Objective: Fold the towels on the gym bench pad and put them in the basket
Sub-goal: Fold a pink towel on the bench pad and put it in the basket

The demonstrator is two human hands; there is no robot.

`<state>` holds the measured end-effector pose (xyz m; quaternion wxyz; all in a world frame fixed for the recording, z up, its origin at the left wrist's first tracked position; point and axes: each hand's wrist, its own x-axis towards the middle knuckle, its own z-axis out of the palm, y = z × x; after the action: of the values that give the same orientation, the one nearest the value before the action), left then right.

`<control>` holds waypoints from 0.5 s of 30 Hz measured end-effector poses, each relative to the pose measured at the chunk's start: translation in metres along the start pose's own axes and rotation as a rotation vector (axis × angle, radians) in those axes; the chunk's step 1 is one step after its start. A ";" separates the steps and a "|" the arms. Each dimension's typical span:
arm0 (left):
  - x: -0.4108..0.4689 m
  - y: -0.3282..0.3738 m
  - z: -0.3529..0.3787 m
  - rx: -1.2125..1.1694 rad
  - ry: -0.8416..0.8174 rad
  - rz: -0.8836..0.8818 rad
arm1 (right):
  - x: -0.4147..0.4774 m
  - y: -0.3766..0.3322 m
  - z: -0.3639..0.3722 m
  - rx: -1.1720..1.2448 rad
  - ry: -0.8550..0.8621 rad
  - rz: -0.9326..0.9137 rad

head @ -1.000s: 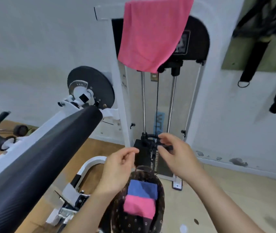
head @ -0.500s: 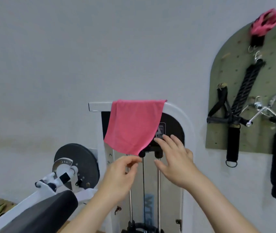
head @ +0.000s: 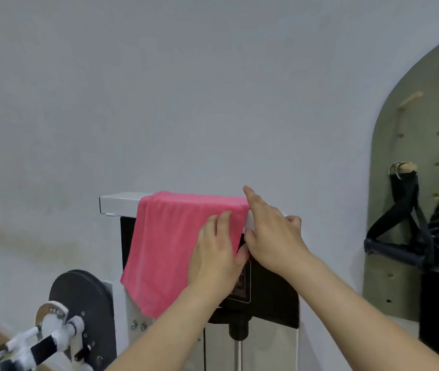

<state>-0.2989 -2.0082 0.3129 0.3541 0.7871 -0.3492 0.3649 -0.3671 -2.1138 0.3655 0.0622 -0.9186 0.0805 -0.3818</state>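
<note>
no readable text, small framed label [head: 243, 286] on black machine panel [head: 272, 298], too blurred to read

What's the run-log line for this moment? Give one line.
pink towel: draped over white top bar | left hand: flat on towel | right hand: at its right edge, grip unclear

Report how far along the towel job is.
Done: nothing folded shows here; the basket is out of view. In hand: left hand lies flat on the pink towel draped over the machine's white bar, right hand at its top corner. Left: pull down, fold, basket it.
</note>
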 end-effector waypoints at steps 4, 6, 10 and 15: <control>0.017 -0.004 0.006 0.036 0.071 -0.012 | 0.018 0.007 0.004 -0.046 0.017 -0.025; 0.022 -0.004 0.002 -0.023 0.054 -0.102 | 0.018 0.011 0.001 -0.041 0.048 -0.072; 0.015 0.004 -0.016 -0.218 0.005 -0.199 | 0.015 0.018 -0.003 -0.118 0.085 -0.214; -0.005 0.018 -0.060 -0.651 -0.212 -0.438 | 0.002 0.018 -0.004 -0.160 0.144 -0.238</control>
<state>-0.3351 -1.9670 0.3434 0.6162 0.7228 -0.3052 0.0679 -0.3700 -2.1317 0.3667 -0.0629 -0.8939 0.0054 -0.4437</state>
